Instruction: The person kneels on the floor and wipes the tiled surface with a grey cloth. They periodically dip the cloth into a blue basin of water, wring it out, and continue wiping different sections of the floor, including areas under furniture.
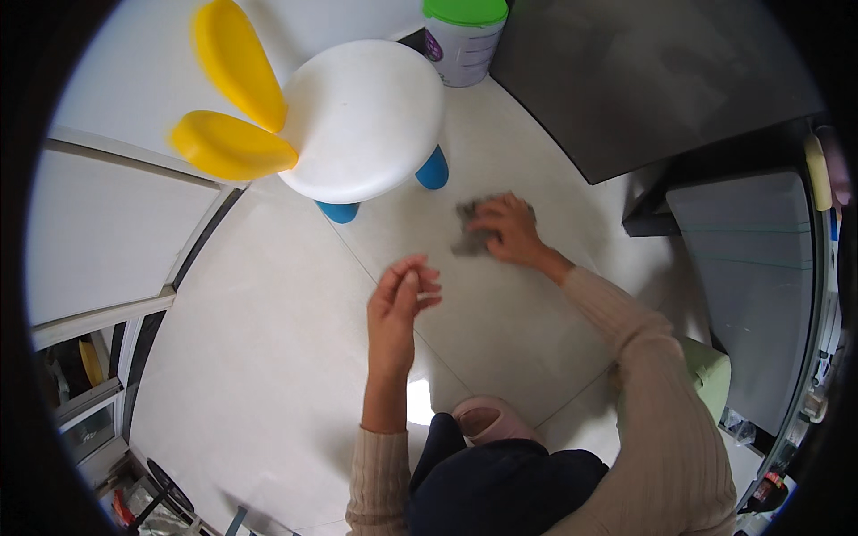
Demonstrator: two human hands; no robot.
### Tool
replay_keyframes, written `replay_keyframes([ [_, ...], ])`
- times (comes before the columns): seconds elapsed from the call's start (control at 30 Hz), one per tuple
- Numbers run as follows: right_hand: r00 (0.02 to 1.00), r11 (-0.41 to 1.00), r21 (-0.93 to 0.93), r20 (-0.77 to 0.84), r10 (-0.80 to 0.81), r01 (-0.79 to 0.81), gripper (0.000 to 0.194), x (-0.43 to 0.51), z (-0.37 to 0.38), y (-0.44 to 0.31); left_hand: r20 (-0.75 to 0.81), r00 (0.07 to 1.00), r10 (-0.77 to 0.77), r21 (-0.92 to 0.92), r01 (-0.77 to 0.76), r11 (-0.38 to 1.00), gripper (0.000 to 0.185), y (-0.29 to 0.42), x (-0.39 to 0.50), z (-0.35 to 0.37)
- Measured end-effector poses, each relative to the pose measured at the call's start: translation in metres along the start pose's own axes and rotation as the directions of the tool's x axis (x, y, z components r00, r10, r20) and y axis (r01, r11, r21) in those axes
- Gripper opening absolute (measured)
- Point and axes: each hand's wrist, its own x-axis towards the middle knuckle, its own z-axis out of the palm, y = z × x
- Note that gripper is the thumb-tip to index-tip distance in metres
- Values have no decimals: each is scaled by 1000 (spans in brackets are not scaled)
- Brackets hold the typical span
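A grey cloth [472, 241] lies against the light tiled floor [268, 321], under my right hand [506, 228], whose fingers grip it; hand and cloth are blurred. My left hand [405, 288] is raised above the floor, left of the cloth, with nothing in it and its fingers loosely curled but apart. Beyond both hands stands a child's chair with a round white seat [369, 120], two yellow ear-shaped back pieces [241, 67] and blue legs [432, 169], two of which show.
A white tin with a green lid [466, 47] stands behind the chair, beside a dark cabinet [643, 74]. White framed panels [120, 228] line the left side. At right are a grey panel [744, 268] and a light green object [710, 375]. A pink slipper [493, 415] is near my legs.
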Motion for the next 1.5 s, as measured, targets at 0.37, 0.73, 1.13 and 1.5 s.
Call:
replay_keyframes([
  [0.37,907,883,-319,-355,226,-344,42,110,7,73,-84,975,-207,-54,203,978,25,-80,-51,-30],
  [0.73,962,970,-130,-207,177,-207,45,-87,120,-181,-197,975,-102,-181,66,981,24,-84,-109,-58],
  [1.13,570,639,594,-338,749,-488,33,-140,-28,-11,-262,959,-111,-275,36,961,22,-109,-167,-91],
  [1.5,947,973,72,-223,229,-219,35,-143,148,-240,-238,967,-89,-325,8,946,23,-127,-169,-100],
])
